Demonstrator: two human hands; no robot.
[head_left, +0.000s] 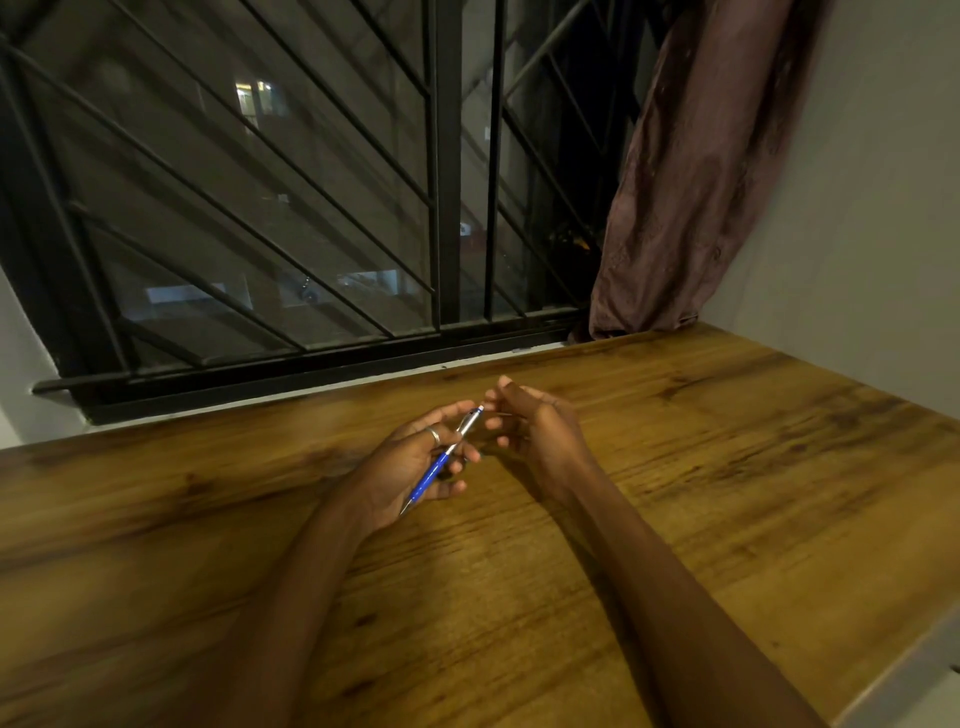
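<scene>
A blue and silver pen (442, 460) lies slanted in my left hand (410, 467), tip toward me and cap end pointing away to the upper right. My left hand's fingers curl round its barrel; a ring sits on one finger. My right hand (530, 423) hovers just right of the pen's top end. Its thumb and forefinger are pinched close by the cap end, and something thin may be between them, too small to make out. Both hands are above the wooden table (675, 467).
A window with black metal bars (311, 208) runs along the table's far edge. A brownish curtain (691, 182) hangs at the back right corner against a pale wall (872, 208). The table's right edge lies at the lower right.
</scene>
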